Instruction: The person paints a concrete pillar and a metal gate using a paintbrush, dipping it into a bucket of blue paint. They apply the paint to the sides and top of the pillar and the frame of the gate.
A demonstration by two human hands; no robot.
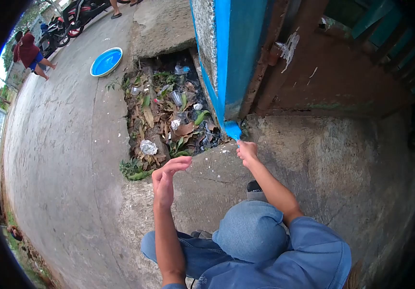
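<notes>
**Open drain between road and wall corner**

The drain (169,96) lies ahead of the person, sunk between the road (58,144) on the left and the wall corner (224,58) on the right. Litter (149,147) lies in it among leaves. Beyond its far left edge a basin (106,61) sits on the road. Farther back and left, another person (29,54) is near parked motorbikes (72,19). Right of the wall corner stands a gate (332,72), with a concrete slab (323,159) before it. The right hand (247,151) is at the foot of the wall corner. The left hand (166,179) is apart to its left, by the drain's near edge.
</notes>
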